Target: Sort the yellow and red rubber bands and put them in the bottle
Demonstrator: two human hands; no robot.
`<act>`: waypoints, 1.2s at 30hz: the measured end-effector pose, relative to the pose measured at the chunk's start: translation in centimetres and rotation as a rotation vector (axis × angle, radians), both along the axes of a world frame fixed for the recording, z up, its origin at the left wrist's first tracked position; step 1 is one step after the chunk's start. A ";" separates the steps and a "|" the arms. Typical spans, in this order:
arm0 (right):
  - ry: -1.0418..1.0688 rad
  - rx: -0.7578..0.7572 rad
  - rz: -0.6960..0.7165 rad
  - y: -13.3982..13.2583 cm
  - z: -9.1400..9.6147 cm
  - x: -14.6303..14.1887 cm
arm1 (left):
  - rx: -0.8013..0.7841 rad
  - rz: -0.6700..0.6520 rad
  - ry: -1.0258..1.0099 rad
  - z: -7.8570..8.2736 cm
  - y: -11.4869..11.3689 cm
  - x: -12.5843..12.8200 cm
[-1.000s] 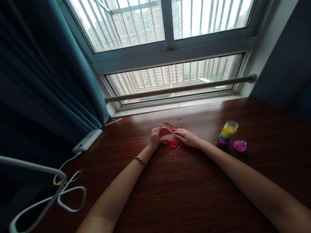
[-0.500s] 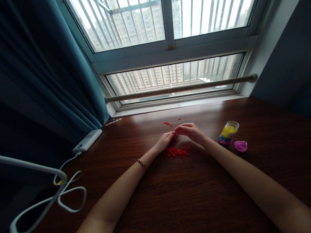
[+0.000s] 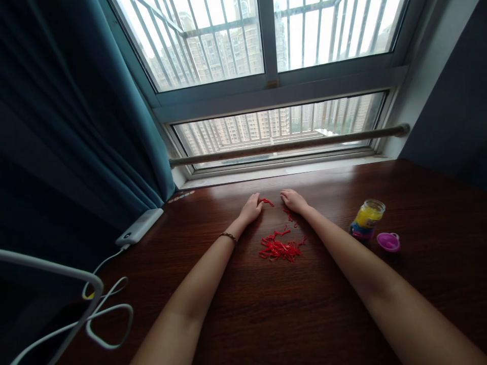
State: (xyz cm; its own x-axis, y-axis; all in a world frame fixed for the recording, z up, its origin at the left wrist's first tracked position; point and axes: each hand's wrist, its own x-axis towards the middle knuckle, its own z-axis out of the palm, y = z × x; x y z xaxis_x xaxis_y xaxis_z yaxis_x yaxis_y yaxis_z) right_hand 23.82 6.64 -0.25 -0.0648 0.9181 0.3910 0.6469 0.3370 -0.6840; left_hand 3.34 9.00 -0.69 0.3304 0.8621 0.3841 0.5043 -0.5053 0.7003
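My left hand (image 3: 251, 208) lies on the tabletop with its fingers stretched forward. Its fingertips touch or nearly touch a short line of thin red pieces (image 3: 267, 202), like small loops or cords. My right hand (image 3: 294, 201) rests palm down opposite, fingers pointing left; what is under its fingertips is hidden. Between the wrists, closer to me, lies a loose pile of the same red pieces (image 3: 279, 248). A few scattered red bits (image 3: 289, 217) trail from the pile toward my right hand.
A glass jar (image 3: 368, 218) with yellow, blue and pink contents stands on the right, with a small purple cup-like piece (image 3: 388, 242) beside it. A white power bank (image 3: 140, 227) with a white cable (image 3: 110, 304) lies at left. A rail (image 3: 289, 146) crosses the window behind the brown table (image 3: 251, 314).
My hands, close together over red pieces before, have moved apart, left hand to the left and right hand slightly to the right. Red bits between them now show. The view has tilted up slightly.
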 end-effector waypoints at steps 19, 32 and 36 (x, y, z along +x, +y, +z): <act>0.066 0.020 0.070 -15.1 1.2 0.6 | -0.434 -0.478 -0.210 2.1 -10.3 0.0; 0.316 -0.035 0.165 -18.0 2.0 -0.4 | -0.061 -0.254 0.035 1.4 -12.5 -1.2; 0.375 -0.018 -0.010 -16.6 0.7 0.7 | -0.143 -0.524 0.037 2.7 -14.8 -0.8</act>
